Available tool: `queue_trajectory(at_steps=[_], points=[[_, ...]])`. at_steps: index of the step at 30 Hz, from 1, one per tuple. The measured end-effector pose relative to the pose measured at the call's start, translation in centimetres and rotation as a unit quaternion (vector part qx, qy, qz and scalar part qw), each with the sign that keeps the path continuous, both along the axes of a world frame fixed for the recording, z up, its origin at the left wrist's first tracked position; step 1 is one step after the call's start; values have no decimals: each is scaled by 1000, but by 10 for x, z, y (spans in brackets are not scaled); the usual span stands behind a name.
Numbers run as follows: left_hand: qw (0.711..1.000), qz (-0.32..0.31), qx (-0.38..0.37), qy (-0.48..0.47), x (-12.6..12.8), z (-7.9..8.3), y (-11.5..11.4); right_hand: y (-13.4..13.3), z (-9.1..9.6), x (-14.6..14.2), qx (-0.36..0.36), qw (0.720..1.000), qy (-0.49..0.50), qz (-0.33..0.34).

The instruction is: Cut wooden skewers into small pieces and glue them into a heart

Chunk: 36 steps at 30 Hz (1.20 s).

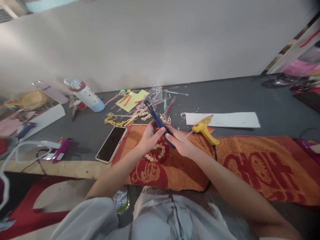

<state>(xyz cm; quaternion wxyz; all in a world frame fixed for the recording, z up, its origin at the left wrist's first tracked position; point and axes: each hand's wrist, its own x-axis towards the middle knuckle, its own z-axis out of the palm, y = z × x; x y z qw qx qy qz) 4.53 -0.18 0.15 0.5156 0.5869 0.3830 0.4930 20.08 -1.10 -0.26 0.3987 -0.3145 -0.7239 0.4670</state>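
Observation:
A long, slim dark blue tool (157, 119), shaped like a utility knife, is held slanting in front of me, its dark tip pointing up and left. My left hand (153, 135) is closed round its middle with the thumb on top. My right hand (181, 141) grips its lower end, the thumb beside it. Below the hands a curved string of small pale pieces (161, 151) lies on the orange and red towel (192, 170), partly hidden by the left hand. Right of my hands, a yellow glue gun (203, 129) rests across a white strip of board (232, 120).
A phone (111, 144) lies left of the towel. Behind it are yellow yarn (112, 119), yellow paper (131, 101), clear plastic (155, 95) and scattered sticks. A spotted bottle (86, 96) leans farther left near a wicker basket (33, 100). A purple box (60, 150) sits near the front edge.

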Motion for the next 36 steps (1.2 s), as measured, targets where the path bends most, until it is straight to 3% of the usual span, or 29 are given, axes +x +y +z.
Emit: queue_trajectory(at_steps=[15,20,22,24,27,29,32,34,36], points=[[999,37,-8,6,3,2,-1,0,-2,-4,-17,1000,-12,-11],[1000,-4,0,16,1,4,1,-2,-2,-4,-4,999,-23,-42],[999,-10,23,42,-4,4,5,-2,0,-3,-2,998,-31,-54],[993,24,75,88,-11,2,9,-1,1,1,-1,997,-45,-70],[950,137,182,213,-23,2,13,3,1,7,3,993,-72,-97],[894,207,272,291,-30,4,15,5,0,10,6,990,-95,-108],[820,256,377,346,-37,7,17,6,-2,11,8,986,-124,-113],[803,275,393,354,-40,5,21,5,-2,9,5,985,-137,-109],[806,284,372,362,-42,1,26,4,-1,8,4,984,-148,-101]])
